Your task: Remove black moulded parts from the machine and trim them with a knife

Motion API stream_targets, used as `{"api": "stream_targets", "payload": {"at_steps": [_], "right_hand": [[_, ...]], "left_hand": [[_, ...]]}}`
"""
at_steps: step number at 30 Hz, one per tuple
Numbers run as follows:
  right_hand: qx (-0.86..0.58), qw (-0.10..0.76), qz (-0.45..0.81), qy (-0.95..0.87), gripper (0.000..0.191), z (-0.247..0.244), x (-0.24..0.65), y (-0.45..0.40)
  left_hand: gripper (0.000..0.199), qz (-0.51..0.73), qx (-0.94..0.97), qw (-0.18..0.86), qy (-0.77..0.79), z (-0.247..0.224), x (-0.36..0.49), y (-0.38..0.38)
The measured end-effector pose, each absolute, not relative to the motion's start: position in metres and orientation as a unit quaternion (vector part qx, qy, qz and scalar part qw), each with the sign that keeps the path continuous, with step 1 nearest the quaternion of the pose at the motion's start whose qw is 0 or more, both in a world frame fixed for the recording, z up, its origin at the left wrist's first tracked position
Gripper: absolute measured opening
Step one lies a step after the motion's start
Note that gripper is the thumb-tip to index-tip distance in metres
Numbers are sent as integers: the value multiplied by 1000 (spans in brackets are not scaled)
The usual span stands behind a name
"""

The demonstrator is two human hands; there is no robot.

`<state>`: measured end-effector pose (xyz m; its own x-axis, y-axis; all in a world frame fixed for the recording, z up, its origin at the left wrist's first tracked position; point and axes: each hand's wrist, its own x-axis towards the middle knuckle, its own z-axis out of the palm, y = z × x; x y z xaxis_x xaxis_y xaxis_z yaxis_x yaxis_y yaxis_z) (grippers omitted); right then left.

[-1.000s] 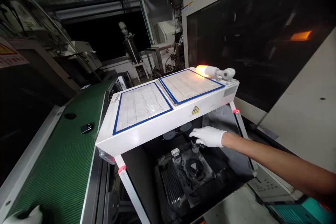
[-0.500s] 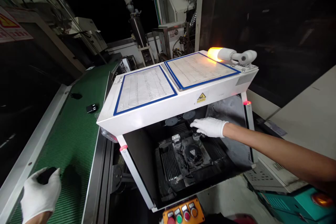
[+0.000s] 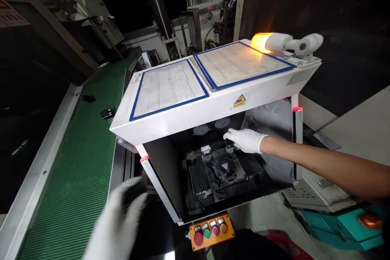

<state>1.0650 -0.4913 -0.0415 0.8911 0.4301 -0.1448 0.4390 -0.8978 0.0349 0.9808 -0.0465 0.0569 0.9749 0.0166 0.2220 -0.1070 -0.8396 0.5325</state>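
In a white glove, my left hand (image 3: 118,215) is blurred by motion at the lower left, between the green conveyor belt (image 3: 76,158) and the machine. A black piece (image 3: 135,193) shows between its thumb and fingers; its exact kind is unclear. My right hand (image 3: 245,140), also gloved, reaches into the open front of the white machine box (image 3: 170,124). Its fingers are closed at a small black part (image 3: 229,146) on the dark fixture (image 3: 225,170). Left of it on the fixture is a small light-topped block (image 3: 206,151). Two grey round discs (image 3: 201,130) hang above.
On the belt lie a black plug adapter (image 3: 107,113) and another dark piece (image 3: 87,98). An orange button box (image 3: 212,231) sits below the opening. Red-lit posts (image 3: 144,158) flank it. A glowing orange lamp (image 3: 262,42) and framed sheets (image 3: 170,85) top the box.
My left hand has moved right from over the belt toward the machine, with the black piece in it. My right hand's fingers have come down onto the black part. The view has shifted slightly.
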Motion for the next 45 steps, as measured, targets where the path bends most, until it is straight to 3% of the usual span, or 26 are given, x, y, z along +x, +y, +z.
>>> {"api": "stream_targets", "payload": {"at_steps": [2, 4, 13, 22, 45], "right_hand": [[974, 31, -62, 215, 48, -40, 1063, -488], [976, 30, -57, 207, 49, -38, 1061, -485], [982, 21, -55, 181, 45, -32, 1062, -478], [985, -6, -49, 167, 38, -31, 1061, -477], [985, -9, -47, 164, 40, -26, 1058, -476]], "left_hand": [[28, 28, 935, 312, -165, 40, 989, -93], [29, -23, 927, 289, -236, 22, 1010, -135], [49, -98, 941, 109, -305, 2, 1096, -238], [46, -137, 939, 10, -315, -3, 1101, -254], [35, -93, 957, -42, -272, -15, 1091, -273]]}}
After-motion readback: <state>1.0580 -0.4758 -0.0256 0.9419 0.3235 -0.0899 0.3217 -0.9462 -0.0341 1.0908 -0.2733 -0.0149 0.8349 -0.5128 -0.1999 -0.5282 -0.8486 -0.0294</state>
